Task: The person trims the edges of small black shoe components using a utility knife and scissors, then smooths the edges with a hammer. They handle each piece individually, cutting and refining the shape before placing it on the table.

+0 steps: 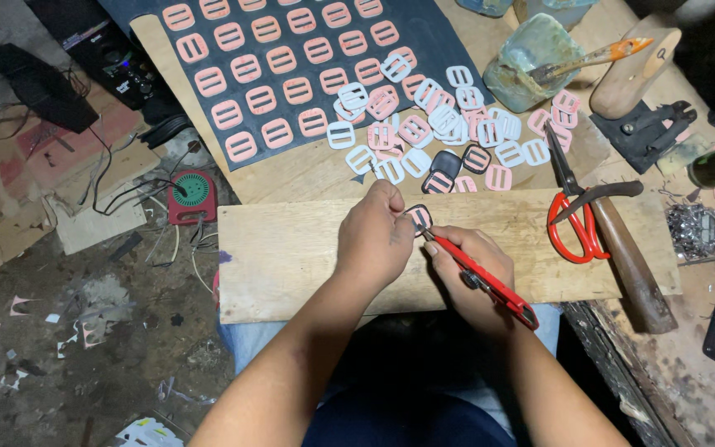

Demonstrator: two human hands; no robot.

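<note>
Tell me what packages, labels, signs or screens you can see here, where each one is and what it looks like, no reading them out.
Black electronic box: top left on the floor, dark casing with a small lit display and a pale label.
Printed white packet: bottom edge, left of the arm, white with coloured print.
Wooden shoe last: top right, pale wood with a small handwritten mark.
No signs visible.

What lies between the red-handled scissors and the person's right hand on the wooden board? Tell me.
Head view: only bare wooden board lies between the red-handled scissors and the right hand, which holds a red-handled cutter.
</note>
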